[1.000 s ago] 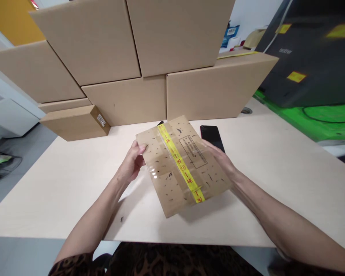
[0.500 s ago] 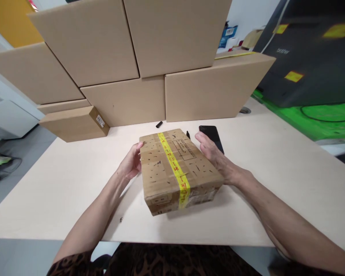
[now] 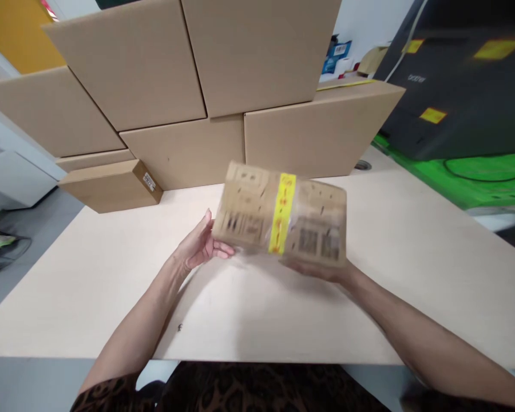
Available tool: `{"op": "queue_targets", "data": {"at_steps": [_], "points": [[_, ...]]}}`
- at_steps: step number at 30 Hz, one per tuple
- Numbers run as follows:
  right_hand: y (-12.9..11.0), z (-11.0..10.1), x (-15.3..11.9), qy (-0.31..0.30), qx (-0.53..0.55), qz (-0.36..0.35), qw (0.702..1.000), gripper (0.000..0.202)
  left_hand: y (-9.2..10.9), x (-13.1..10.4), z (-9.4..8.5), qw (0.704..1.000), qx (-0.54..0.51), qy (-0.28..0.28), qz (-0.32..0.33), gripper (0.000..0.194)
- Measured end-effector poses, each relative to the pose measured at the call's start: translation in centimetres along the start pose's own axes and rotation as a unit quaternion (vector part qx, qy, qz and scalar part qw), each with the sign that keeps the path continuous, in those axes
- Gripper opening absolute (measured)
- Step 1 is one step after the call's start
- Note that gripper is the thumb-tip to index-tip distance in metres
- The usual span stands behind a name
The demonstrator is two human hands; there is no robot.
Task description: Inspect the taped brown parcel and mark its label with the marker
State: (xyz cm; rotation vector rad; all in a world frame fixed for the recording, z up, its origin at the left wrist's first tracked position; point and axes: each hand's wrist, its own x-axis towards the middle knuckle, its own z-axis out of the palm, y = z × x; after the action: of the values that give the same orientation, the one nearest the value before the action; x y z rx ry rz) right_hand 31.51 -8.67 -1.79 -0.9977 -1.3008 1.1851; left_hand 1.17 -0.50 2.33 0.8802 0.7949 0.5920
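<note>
Above the pale rectangular desk (image 3: 107,286), back from its front edge, the right hand (image 3: 315,270) is holding a yellow-taped brown cardboard box (image 3: 280,215) from below; the left hand (image 3: 202,247) is hovering open by its left end. Apparently, tilting it is calling for both hands gripping.

Box (image 3: 260,200) brown, dark-marked; tape (image 3: 283,212) yellow, red-printed; sleeve (image 3: 107,395) leopard-spotted.

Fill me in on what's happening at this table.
A person's right hand holds a taped cardboard box from below, tilted above the table, its yellow tape and a printed side facing the person. The left hand, spread open, is at the box's lower left corner; whether it touches is unclear. Larger boxes stand stacked behind.
</note>
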Motion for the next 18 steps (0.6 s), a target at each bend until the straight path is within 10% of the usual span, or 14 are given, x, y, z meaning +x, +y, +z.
{"op": "queue_targets", "data": {"at_steps": [8, 18], "points": [[-1.7, 2.5, 1.7, 0.146, 0.160, -0.006, 0.976, 0.086, -1.0, -0.2, 1.6, 0.979, 0.125, 0.090, 0.134, 0.089], [-0.5, 4.0, 1.3, 0.120, 0.232, 0.095, 0.961, 0.078, -3.5, -0.2, 5.2, 0.972, 0.034, 0.050, 0.225, 0.114]]}}
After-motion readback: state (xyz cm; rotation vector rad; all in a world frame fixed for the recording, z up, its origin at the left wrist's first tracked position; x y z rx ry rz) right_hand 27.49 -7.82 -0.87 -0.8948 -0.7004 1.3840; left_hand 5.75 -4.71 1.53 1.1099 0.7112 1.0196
